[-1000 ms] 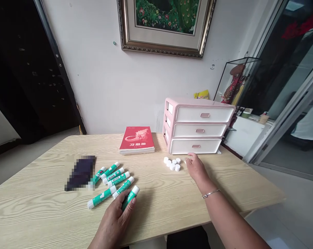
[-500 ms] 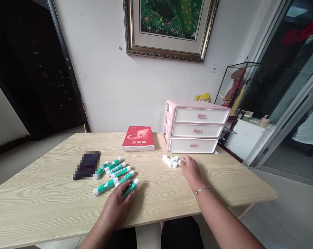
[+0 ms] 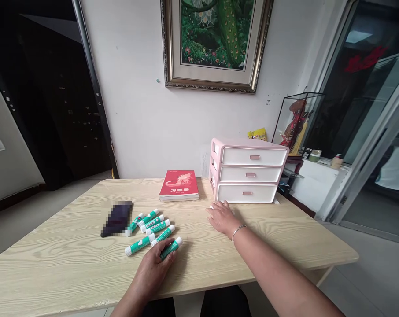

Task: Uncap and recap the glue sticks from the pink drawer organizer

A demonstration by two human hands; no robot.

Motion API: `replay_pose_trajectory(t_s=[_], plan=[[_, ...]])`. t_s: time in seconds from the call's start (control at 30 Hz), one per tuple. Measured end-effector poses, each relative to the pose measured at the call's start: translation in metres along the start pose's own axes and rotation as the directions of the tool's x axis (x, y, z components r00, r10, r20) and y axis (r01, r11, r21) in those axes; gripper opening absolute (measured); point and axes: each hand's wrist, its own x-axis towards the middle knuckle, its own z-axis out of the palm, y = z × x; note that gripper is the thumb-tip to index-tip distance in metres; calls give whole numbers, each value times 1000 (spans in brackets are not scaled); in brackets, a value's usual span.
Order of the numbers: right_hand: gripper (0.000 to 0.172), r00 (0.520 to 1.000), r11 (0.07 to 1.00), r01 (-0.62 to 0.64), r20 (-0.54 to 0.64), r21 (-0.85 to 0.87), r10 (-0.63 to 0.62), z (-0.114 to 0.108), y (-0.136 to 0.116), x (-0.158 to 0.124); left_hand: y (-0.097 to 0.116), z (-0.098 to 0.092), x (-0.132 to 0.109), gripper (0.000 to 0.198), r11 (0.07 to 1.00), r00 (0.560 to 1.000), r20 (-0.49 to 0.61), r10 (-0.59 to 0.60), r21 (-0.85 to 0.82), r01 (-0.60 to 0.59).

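My left hand (image 3: 152,266) is closed around a green glue stick (image 3: 171,248) with a white end, low over the near part of the table. Beside it lie several more green-and-white glue sticks, one of them a glue stick (image 3: 140,244) just left of my fingers. My right hand (image 3: 222,218) lies palm down with its fingers spread over a group of small white caps (image 3: 213,207). Only a sliver of white shows between the fingers; the hand hides the rest.
A red book (image 3: 179,184) lies at the back of the wooden table (image 3: 70,264). To its right stands a pink drawer unit (image 3: 250,174) with white drawers, all closed. A dark, pixelated object (image 3: 118,218) lies left of the glue sticks. A framed picture (image 3: 209,86) hangs above.
My right hand has moved left from the edge of the white caps and now covers them. My left hand keeps the glue stick. The camera view has tilted up slightly.
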Motion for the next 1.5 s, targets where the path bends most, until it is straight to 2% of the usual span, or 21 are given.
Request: replay_pose_trajectory(t_s=[0.27,0.43,0.53,0.63,0.7,0.8,0.87,0.97,1.03,1.13,1.2,1.3,1.37,1.43,1.5], plan=[[36,994,994,-111,17,3,111,-5,9,-14,10,-5,-5,48,1000,1000,19,-2,-10,2],[38,994,994,-109,-13,1,109,-9,15,-26,-7,2,0,47,999,999,27,29,25,-30],[44,987,992,-90,-124,83,100,-15,12,-35,-21,11,4,42,995,997,15,73,71,-74],[39,964,978,10,-263,211,47,-25,-15,-47,-19,18,4,36,975,992,-2,125,184,-123],[34,944,954,157,-322,256,-69,-31,-46,-57,-9,20,3,33,954,985,-5,170,252,-164],[35,906,884,352,-351,309,-238,-31,-94,-68,13,20,2,30,920,978,19,208,335,-203],[44,907,857,370,-340,359,-250,-23,-116,-69,26,18,1,31,902,978,33,205,382,-202],[48,922,855,335,-324,397,-211,-7,-128,-63,39,9,-5,34,868,976,37,216,451,-209],[42,922,863,340,-312,373,-228,1,-125,-58,43,-3,-10,31,833,956,28,291,485,-267],[34,924,877,344,-288,335,-252,4,-115,-52,38,-29,-8,28,794,909,-86,407,525,-306],[33,928,880,340,-273,333,-255,3,-110,-51,27,-49,5,35,806,907,-191,376,550,-218],[36,931,874,337,-264,350,-253,3,-107,-48,1,-71,37,55,808,952,-246,181,590,-1],[38,933,872,329,-265,362,-242,3,-108,-45,-15,-77,56,66,788,978,-198,65,612,71],[40,940,876,313,-254,368,-229,3,-110,-42,-26,-76,70,71,780,992,-125,11,622,70],[42,949,881,291,-232,373,-215,2,-111,-39,-30,-73,76,73,780,999,-50,9,625,25]])
